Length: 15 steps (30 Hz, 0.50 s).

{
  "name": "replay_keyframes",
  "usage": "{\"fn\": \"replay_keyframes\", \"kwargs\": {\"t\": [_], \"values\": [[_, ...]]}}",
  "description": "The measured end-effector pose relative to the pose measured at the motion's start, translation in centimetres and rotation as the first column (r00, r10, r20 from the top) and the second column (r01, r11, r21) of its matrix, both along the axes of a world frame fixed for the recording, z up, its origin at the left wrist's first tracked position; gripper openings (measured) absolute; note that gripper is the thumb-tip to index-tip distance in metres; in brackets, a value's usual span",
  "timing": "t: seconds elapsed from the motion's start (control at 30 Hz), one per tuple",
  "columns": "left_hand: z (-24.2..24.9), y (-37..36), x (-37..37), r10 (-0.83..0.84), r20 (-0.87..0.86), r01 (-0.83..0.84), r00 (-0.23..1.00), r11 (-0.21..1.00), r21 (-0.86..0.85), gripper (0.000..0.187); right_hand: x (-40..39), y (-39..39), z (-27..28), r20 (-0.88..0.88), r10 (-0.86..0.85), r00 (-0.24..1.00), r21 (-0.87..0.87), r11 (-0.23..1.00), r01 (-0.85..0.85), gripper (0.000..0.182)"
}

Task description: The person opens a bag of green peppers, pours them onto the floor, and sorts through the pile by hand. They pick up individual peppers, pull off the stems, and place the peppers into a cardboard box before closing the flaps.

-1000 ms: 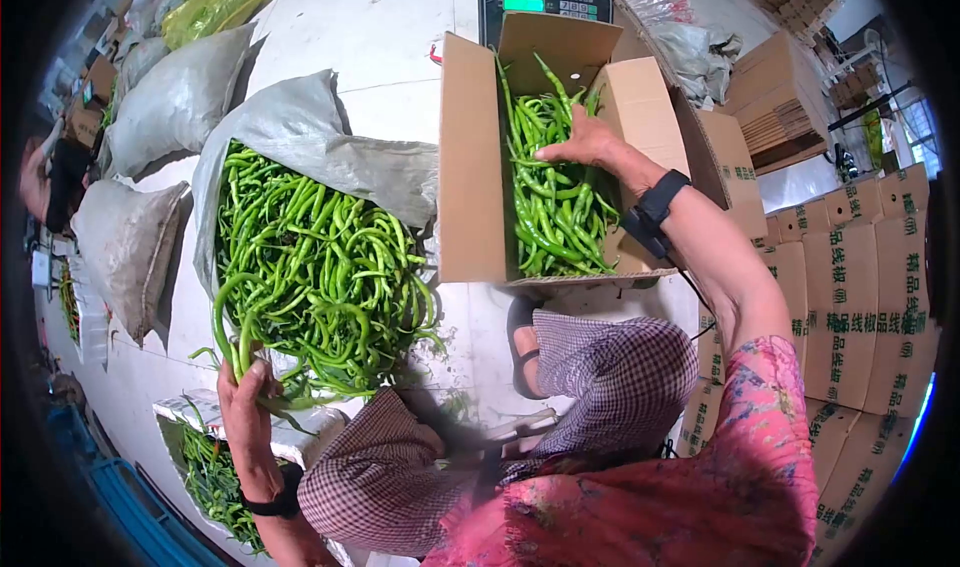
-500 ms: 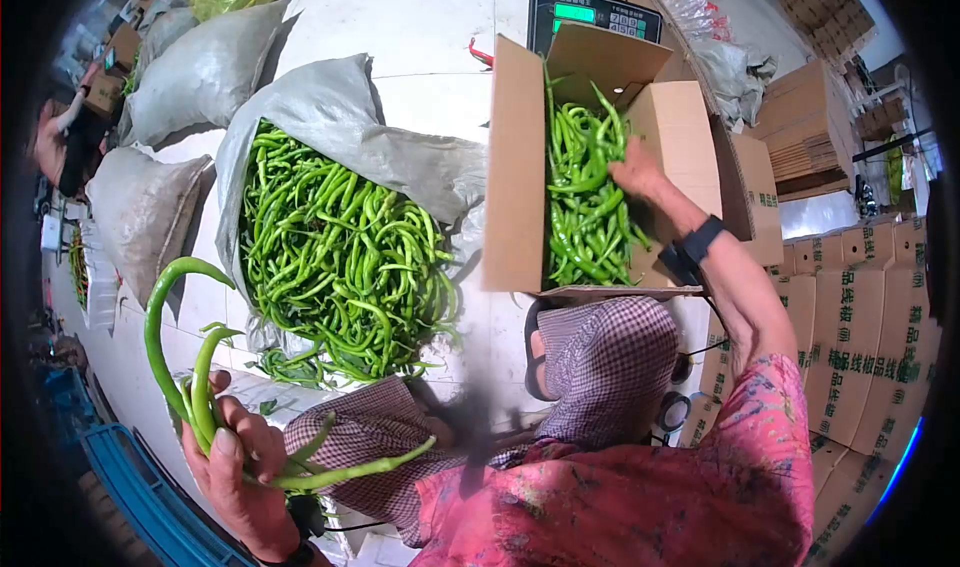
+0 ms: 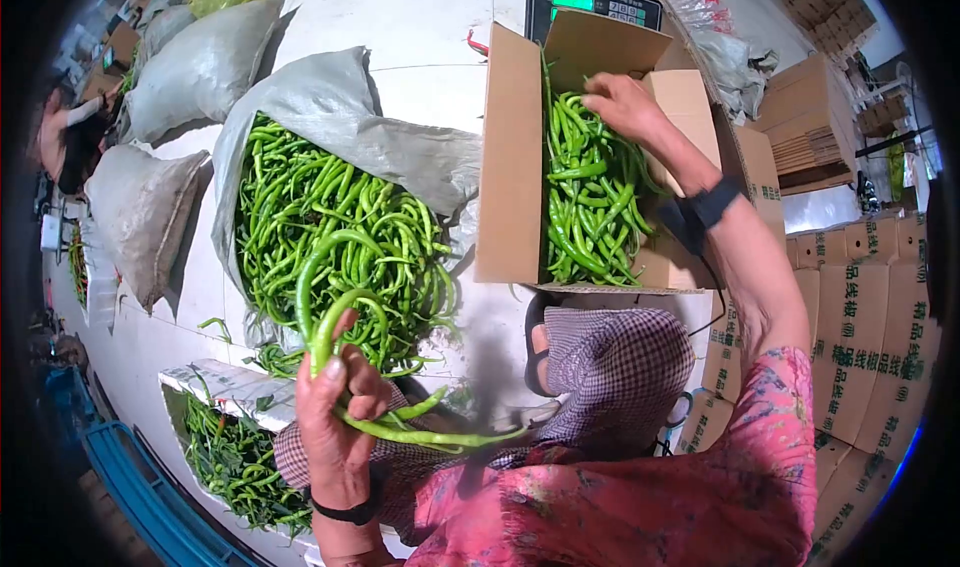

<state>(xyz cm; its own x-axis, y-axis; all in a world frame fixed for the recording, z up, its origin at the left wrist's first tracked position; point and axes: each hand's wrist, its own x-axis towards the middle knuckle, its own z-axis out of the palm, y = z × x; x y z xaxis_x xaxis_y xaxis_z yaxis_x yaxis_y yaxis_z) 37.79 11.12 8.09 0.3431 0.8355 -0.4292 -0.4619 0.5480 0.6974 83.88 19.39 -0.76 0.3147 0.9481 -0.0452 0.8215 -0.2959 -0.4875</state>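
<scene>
My left hand [image 3: 340, 397] is closed around a few long green chili peppers [image 3: 330, 312], with curled ends rising above the fist and others sticking out to the right. It is above my knee, in front of an open grey sack [image 3: 300, 97] that spills out a heap of green chili peppers [image 3: 340, 237]. At the right, an open cardboard box [image 3: 515, 167] holds more green chili peppers [image 3: 595, 217]. Inside its far end, my right hand [image 3: 628, 109] has its fingers curled down at the peppers; what they grip, if anything, is hidden.
A digital scale [image 3: 590, 9] with a lit display stands behind the box. Full sacks [image 3: 205, 67] lie at the far left. By my left knee is a white foam box [image 3: 215, 377] with peppers and leaves. Printed cartons [image 3: 850, 337] are stacked at right; another person [image 3: 70, 137] is far left.
My left hand has moved right and up with its peppers, uncovering the foam box. My right hand has shifted toward the far end of the cardboard box.
</scene>
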Motion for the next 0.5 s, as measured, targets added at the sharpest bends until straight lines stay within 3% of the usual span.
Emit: {"fn": "replay_keyframes", "kwargs": {"t": [0.07,0.13,0.2,0.23,0.27,0.33,0.37,0.4,0.47,0.5], "values": [[-0.5,-0.1,0.6,-0.035,0.042,0.036,0.999,0.999,-0.010,0.054,0.0,3.7,-2.1,0.016,-0.004,1.000,0.079,0.997,0.003,0.041],[-1.1,0.1,1.1,-0.060,0.076,0.063,0.995,0.997,-0.039,0.053,0.6,8.0,-6.6,-0.196,-0.175,0.965,-0.246,0.961,0.124,0.048],[-1.5,0.0,1.6,-0.026,0.087,0.034,0.996,0.995,-0.091,0.052,-2.1,8.6,-8.3,-0.249,-0.318,0.915,-0.125,0.947,0.295,0.049],[-1.8,0.0,1.7,-0.012,0.071,0.019,0.997,0.995,-0.094,0.052,-2.8,8.6,-7.7,-0.007,-0.311,0.950,-0.153,0.939,0.307,0.047],[-2.1,0.0,1.6,0.003,0.054,0.002,0.999,0.995,-0.102,0.052,-2.3,8.6,-8.1,-0.006,-0.308,0.951,-0.159,0.940,0.303,0.047],[-2.7,0.3,0.9,0.028,0.031,-0.024,0.999,0.993,-0.114,0.052,-0.7,7.9,-9.0,-0.142,-0.173,0.975,-0.164,0.975,0.149,0.046],[-3.1,0.5,0.8,0.041,0.010,-0.039,0.999,0.993,-0.115,0.053,-0.2,7.8,-9.7,-0.203,-0.151,0.967,-0.132,0.983,0.126,0.032],[-3.3,0.6,0.9,0.035,0.016,-0.033,0.999,0.992,-0.120,0.053,0.8,7.6,-10.0,-0.197,-0.158,0.968,-0.135,0.982,0.133,0.032],[-3.7,0.7,1.0,0.036,-0.058,-0.041,0.998,0.995,-0.088,0.054,0.2,6.3,-5.9,-0.585,-0.173,0.793,-0.196,0.978,0.069,0.027],[-3.4,0.9,1.4,0.032,-0.060,-0.036,0.998,0.997,-0.074,0.054,-0.9,5.5,-4.2,-0.655,-0.101,0.749,0.007,0.990,0.139,0.023]]}}
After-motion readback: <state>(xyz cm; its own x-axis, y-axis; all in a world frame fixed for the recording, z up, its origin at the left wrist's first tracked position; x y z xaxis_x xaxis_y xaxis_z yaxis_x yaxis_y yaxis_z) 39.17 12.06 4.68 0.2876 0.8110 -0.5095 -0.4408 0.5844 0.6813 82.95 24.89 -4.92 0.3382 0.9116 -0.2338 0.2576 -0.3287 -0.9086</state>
